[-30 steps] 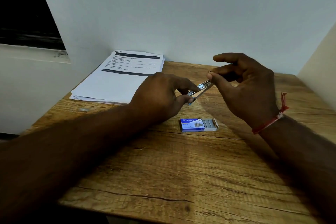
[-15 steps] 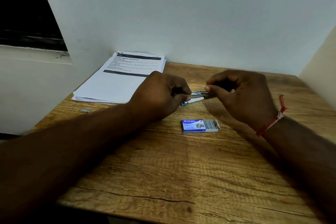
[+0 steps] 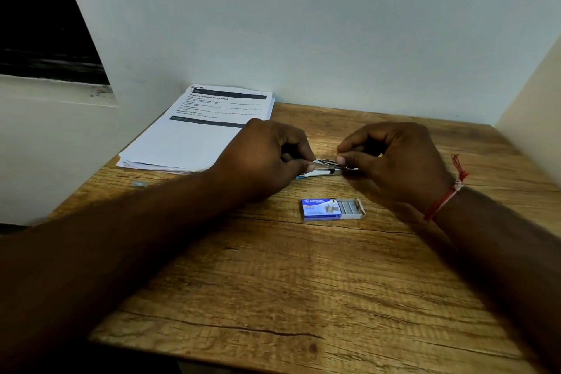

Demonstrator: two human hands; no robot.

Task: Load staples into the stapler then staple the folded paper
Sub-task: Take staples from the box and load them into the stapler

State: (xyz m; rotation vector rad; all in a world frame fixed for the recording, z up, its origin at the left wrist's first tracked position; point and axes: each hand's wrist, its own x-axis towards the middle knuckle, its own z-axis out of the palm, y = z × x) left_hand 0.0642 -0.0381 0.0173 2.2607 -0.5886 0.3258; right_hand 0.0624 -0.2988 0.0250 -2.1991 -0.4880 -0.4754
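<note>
Metal stapler [image 3: 326, 166] near blue staple box [image 3: 321, 209]

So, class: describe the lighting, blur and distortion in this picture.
Head view: dim, soft light; wide-angle lens splays the table edges; the stapler, between left hand and right hand, is smeared; box logo legible; paper small print not.

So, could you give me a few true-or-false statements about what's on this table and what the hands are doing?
1. The left hand and the right hand both grip the stapler. True.
2. The staple box is closed. False: its tray is slid out, showing staples.
3. The paper stack lies at the far left of the table. True.
4. The red thread is tied on the left wrist. False: it is on the right wrist.
</note>
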